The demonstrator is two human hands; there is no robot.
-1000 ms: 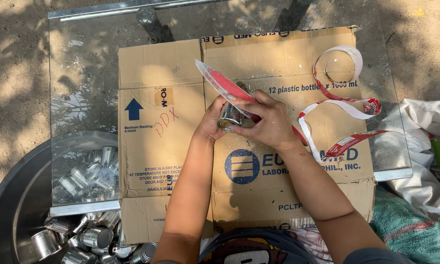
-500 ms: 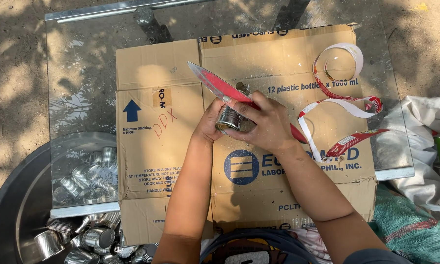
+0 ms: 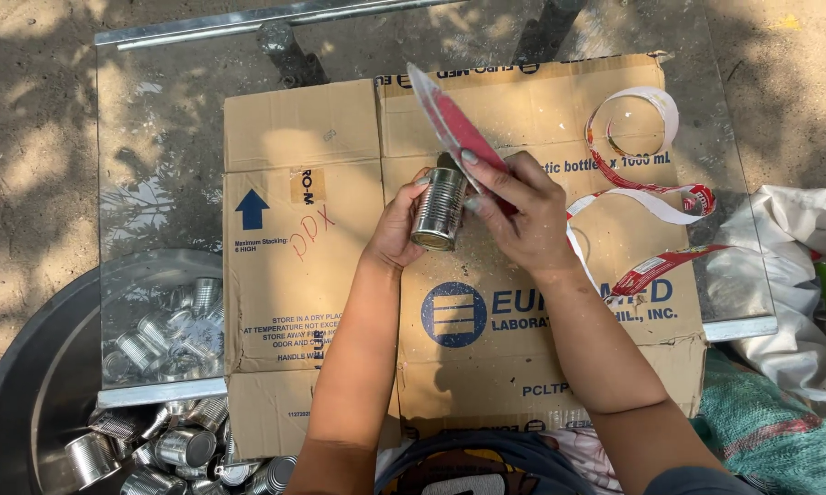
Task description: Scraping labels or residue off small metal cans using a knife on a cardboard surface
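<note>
Can: a bare silver tin can (image 3: pixel 440 209) sits in my two hands above the middle of the cardboard sheet (image 3: pixel 340 302), tipped on its side with the open end toward me.
Label: a red paper label (image 3: pixel 451 121) sticks up from the can toward 12 o'clock, free of the metal along most of its length; the end under my fingers I cannot see.
Left hand: my left hand (image 3: pixel 396 227) cups the can from 9 o'clock, fingers wrapped around its wall, so this grip is clamped on the can.
Right hand: my right hand (image 3: pixel 521 213) lies over the can from 3 o'clock, fingertips pinched together on the lower end of the label.
Arms: both forearms come up from 6 o'clock and converge on the can, wrists slightly bent, elbows close to my body.
Progress: by my judgement the label is nearly off this can, with only the last bit left to pull away.
Done so far: curled red and white strips (image 3: pixel 651 197) lie on the cardboard at 2 to 3 o'clock, and a big metal basin (image 3: pixel 28 385) at 8 o'clock holds many bare cans (image 3: pixel 170 431).
Counter: the cardboard rests on a glass counter (image 3: pixel 156 165) with a metal edge, standing on bare ground.
Around: white cloth (image 3: pixel 798 302) and green netting (image 3: pixel 770 440) lie at 4 o'clock, just beside the counter.
</note>
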